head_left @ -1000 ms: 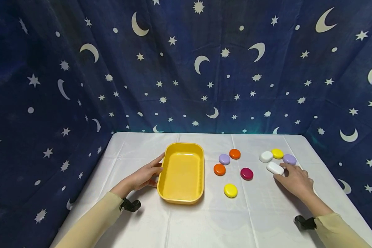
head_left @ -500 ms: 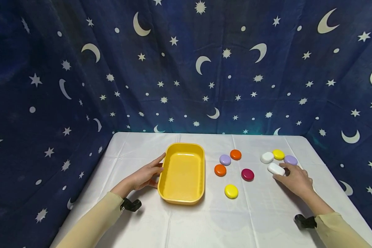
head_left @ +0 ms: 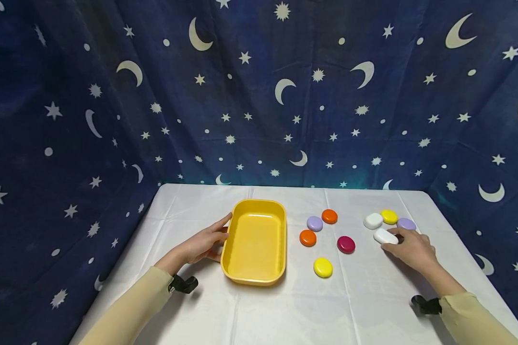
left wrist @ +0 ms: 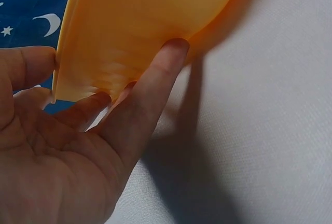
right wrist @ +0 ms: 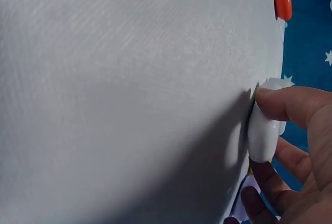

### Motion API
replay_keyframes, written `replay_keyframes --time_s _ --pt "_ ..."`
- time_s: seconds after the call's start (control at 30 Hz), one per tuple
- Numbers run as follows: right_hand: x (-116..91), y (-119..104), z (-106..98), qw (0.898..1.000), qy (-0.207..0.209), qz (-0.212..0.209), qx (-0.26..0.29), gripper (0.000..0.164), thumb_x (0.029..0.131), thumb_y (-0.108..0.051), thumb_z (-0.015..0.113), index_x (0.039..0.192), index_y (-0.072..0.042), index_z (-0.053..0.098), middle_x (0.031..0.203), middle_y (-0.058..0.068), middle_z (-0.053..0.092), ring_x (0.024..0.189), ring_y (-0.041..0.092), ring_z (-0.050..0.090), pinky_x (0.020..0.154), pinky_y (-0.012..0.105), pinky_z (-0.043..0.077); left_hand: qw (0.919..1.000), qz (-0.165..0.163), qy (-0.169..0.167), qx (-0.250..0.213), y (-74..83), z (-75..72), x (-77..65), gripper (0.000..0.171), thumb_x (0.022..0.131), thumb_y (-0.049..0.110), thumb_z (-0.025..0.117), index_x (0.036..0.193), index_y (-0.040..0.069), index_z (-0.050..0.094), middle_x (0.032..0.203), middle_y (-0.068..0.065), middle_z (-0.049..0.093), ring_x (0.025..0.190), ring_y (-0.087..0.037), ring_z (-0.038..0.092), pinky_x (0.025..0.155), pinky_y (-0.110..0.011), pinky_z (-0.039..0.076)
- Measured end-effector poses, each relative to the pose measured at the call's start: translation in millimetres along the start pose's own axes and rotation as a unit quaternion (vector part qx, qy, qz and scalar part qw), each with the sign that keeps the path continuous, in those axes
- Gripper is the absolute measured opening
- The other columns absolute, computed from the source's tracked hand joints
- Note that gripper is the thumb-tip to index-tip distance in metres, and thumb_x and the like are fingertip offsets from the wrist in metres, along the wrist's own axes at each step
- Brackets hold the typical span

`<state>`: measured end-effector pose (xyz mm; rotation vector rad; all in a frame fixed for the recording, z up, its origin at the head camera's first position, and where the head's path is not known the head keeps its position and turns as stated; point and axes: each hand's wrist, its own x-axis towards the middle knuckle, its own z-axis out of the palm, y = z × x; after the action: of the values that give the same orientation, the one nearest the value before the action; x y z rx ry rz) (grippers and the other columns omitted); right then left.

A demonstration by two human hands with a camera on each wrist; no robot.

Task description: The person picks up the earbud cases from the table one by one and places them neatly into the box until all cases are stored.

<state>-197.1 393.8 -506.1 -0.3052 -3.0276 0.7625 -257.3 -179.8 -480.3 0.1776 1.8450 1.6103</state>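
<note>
My left hand (head_left: 201, 244) rests against the left side of a yellow rectangular plastic tray (head_left: 259, 281). In the left wrist view, its fairly straight fingertips (left wrist: 175, 53) touch the tray's outer wall (left wrist: 140, 22). At the right of the table, my right hand (head_left: 414, 249) pinches a white, smooth, pebble-shaped piece (head_left: 385, 236) between thumb and fingers. The right wrist view has this white piece (right wrist: 263, 133) at or very near the cloth. Just behind it lie another white piece (head_left: 373, 221), a yellow one (head_left: 389, 216) and a lilac one (head_left: 406, 224).
Between tray and right hand lie two orange pieces (head_left: 308, 238), a lilac piece (head_left: 314, 224), a dark red piece (head_left: 346, 245) and a yellow piece (head_left: 323, 267). A white cloth (head_left: 293, 316) covers the table. Dark blue star-and-moon fabric (head_left: 259, 96) hangs around it.
Both hands keep their places at the tray and the white piece. Only the head view has shifted slightly.
</note>
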Motion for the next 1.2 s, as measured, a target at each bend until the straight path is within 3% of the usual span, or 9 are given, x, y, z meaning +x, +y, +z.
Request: replay_keyframes --time_s 0.23,0.5,0.67,0.83,1.03,1.2 --pt "-4 -19 -9 0.999 0.019 -0.028 0.012 0.071 0.084 -0.038 0.08 0.134 0.006 0.056 0.126 0.037 0.054 0.11 0.054 0.037 0.079 0.06 0.032 1.0 0.0 -0.002 -0.001 1.0 0.2 -1.3 0.075 0.106 0.017 0.052 0.165 0.038 0.012 0.166 -0.021 0.023 0.102 -0.033 0.066 0.08 -0.045 0.062" --pt "-5 -85 -16 0.99 0.054 -0.123 0.04 0.056 0.083 -0.031 0.083 0.129 -0.004 0.066 0.126 0.027 0.06 0.112 0.046 0.042 0.08 0.053 0.035 0.9999 -0.001 -0.001 -0.015 -1.1 -0.2 -1.8 0.075 0.105 0.013 0.05 0.165 0.038 0.013 0.163 -0.021 0.028 0.103 -0.035 0.068 0.081 -0.047 0.061" --pt "-4 -134 -12 0.987 0.018 -0.154 0.044 0.054 0.082 -0.031 0.084 0.13 -0.011 0.068 0.126 0.019 0.061 0.116 0.041 0.042 0.088 0.057 0.04 0.9999 0.004 0.0 -0.016 -0.9 0.9 -1.4 0.071 0.108 0.017 0.048 0.165 0.037 0.013 0.161 -0.024 0.031 0.103 -0.036 0.069 0.08 -0.048 0.061" --pt "0 -176 1 0.979 -0.006 -0.199 0.036 0.051 0.081 -0.03 0.084 0.128 -0.015 0.071 0.127 0.014 0.062 0.117 0.037 0.045 0.095 0.057 0.037 0.9997 0.007 -0.002 -0.022 -1.9 0.3 0.1 0.069 0.109 0.019 0.047 0.165 0.037 0.012 0.16 -0.025 0.032 0.112 -0.037 0.067 0.082 -0.049 0.061" --pt "2 -221 21 0.97 -0.036 -0.24 0.025 0.047 0.078 -0.036 0.086 0.122 -0.022 0.073 0.109 -0.003 0.065 0.113 0.028 0.047 0.097 0.051 0.037 0.9997 0.006 0.004 -0.025 -2.2 0.4 0.1 0.069 0.108 0.018 0.048 0.165 0.037 0.013 0.158 -0.024 0.037 0.113 -0.036 0.067 0.081 -0.05 0.061" --pt "4 -249 36 0.962 -0.066 -0.264 0.015 0.048 0.076 -0.041 0.089 0.118 -0.024 0.074 0.102 -0.007 0.064 0.108 0.023 0.048 0.096 0.047 0.038 0.9998 0.007 0.005 -0.02 -3.0 2.0 0.2 0.069 0.108 0.019 0.048 0.165 0.037 0.013 0.154 -0.022 0.042 0.112 -0.034 0.066 0.081 -0.05 0.061"
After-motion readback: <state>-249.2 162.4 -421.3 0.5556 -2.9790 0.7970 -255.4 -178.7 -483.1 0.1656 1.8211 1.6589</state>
